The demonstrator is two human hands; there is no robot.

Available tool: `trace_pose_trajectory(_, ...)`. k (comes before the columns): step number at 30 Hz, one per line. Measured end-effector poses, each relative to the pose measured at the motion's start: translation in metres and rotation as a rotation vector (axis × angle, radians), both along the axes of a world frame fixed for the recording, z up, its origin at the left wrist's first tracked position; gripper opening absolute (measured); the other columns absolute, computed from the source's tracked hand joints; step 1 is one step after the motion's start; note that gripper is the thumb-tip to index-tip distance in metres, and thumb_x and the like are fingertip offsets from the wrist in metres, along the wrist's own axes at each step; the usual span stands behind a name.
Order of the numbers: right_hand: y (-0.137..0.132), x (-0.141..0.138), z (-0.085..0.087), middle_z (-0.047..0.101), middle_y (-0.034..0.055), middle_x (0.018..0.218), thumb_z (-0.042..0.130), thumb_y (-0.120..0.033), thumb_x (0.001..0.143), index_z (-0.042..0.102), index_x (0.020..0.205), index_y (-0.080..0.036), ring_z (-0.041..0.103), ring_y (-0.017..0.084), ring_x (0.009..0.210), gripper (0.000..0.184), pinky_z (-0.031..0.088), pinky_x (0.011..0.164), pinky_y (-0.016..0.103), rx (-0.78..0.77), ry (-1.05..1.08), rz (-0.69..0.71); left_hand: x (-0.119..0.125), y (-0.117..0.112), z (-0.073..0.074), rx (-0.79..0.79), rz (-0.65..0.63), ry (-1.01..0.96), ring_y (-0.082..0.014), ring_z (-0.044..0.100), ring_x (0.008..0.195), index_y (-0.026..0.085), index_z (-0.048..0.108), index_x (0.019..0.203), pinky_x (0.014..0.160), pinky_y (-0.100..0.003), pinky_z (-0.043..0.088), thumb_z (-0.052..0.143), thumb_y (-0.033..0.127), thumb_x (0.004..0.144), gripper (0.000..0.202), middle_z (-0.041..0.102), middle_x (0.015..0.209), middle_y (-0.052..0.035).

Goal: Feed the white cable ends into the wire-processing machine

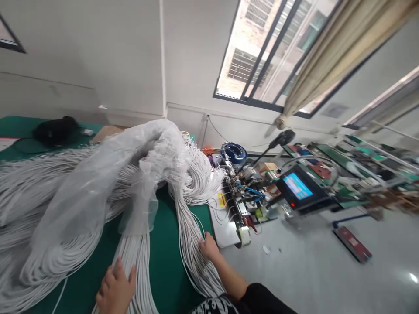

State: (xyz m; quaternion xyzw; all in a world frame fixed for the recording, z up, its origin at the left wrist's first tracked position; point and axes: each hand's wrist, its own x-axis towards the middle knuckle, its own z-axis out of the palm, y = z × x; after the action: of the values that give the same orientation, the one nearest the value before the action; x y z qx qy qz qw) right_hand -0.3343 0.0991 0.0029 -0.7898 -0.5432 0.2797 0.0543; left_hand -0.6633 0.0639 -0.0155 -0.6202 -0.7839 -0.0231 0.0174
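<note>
Long bundles of thin white cables lie over a green-topped table. My left hand rests on the middle cable bundle, fingers spread apart. At the table's right side, my right hand is curled against the edge of another cable bundle; its fingertips are partly hidden among the strands. A clear plastic bag drapes across the cables and wraps the upper part of the middle bundle. More cables are heaped in loops to the left.
Just right of the table stands a wire-processing machine with a lit screen. A blue cable coil sits behind it. A black bundle lies at the back left. On the floor is a red-and-grey pedal-like object.
</note>
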Motion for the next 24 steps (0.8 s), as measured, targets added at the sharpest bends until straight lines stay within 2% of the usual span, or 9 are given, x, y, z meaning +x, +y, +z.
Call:
trace_pose_trajectory(4,-0.020,-0.006,-0.015,0.065,0.0223,0.102,0.052,-0.036,0.088,0.062,0.099,-0.005,0.062,0.032,0.096,0.034,0.042,0.079,0.036,-0.069,-0.018,-0.048,-0.006,0.001,-0.005,0.089,-0.009,-0.060,-0.0367,0.058,0.092,0.007,0.026,0.145,0.074,-0.046,0.046,0.025,0.051,0.090,0.071,0.047,0.127,-0.0269)
trace_pose_trajectory(9,-0.038,-0.006,-0.024,0.067,0.0176,0.099,0.048,-0.039,0.092,0.064,0.093,-0.010,0.061,0.027,0.095,0.032,0.039,0.078,0.031,-0.059,-0.045,-0.067,-0.004,0.000,-0.006,0.146,0.039,-0.147,-0.0390,0.052,0.106,0.012,0.025,0.146,0.081,-0.050,0.042,0.029,0.050,0.089,0.068,0.042,0.133,-0.0246)
trace_pose_trajectory(15,-0.066,-0.003,-0.037,0.067,0.0166,0.097,0.039,-0.031,0.096,0.063,0.092,-0.012,0.060,0.024,0.093,0.031,0.038,0.079,0.028,0.007,-0.081,-0.061,-0.006,0.003,-0.010,0.041,0.072,-0.189,-0.0359,0.049,0.113,0.014,0.029,0.144,0.088,-0.049,0.040,0.034,0.048,0.091,0.064,0.042,0.135,-0.0215)
trace_pose_trajectory(21,-0.072,0.003,-0.048,0.067,0.0150,0.088,0.037,-0.029,0.094,0.061,0.084,-0.013,0.060,0.023,0.084,0.031,0.039,0.076,0.029,0.124,-0.065,-0.012,-0.011,0.006,-0.007,-0.086,0.110,-0.243,-0.0348,0.045,0.121,0.019,0.033,0.145,0.093,-0.047,0.039,0.039,0.047,0.092,0.060,0.038,0.140,-0.0197)
trace_pose_trajectory(24,-0.074,0.006,-0.055,0.065,0.0139,0.086,0.035,-0.029,0.092,0.061,0.084,-0.013,0.059,0.024,0.084,0.031,0.040,0.078,0.032,0.200,-0.037,0.018,-0.015,0.017,-0.006,-0.095,0.053,-0.240,-0.0352,0.040,0.127,0.018,0.037,0.143,0.097,-0.051,0.036,0.040,0.046,0.091,0.059,0.039,0.141,-0.0195)
